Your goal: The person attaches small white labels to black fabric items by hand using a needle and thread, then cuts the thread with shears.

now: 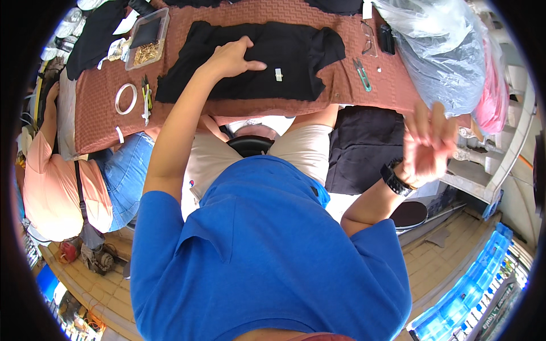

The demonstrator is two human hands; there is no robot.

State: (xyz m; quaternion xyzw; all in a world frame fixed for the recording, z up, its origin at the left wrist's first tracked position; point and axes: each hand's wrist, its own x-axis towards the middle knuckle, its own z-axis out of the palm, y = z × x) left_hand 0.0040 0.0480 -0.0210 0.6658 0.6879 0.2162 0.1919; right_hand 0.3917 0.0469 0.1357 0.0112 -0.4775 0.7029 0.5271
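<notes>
A black garment (273,45) lies spread on the cloth-covered table in front of me. My left hand (230,59) rests on it, thumb and index finger stretched apart, other fingers partly hidden. Right of the left thumb, a small pale label (278,74) shows on the black fabric. My right hand (427,142) is raised off the table by its right front edge, palm toward me and fingers smeared by motion. Whether it holds anything cannot be made out. A dark watch (396,178) is on that wrist.
On the brown tablecloth (216,113) lie green thread snips (362,75), glasses (368,40), yellow-handled cutters (147,99), a white tape roll (125,99) and a clear box of gold-coloured bits (147,54). Plastic bags (449,57) bulge at right. Another person (62,193) sits at left.
</notes>
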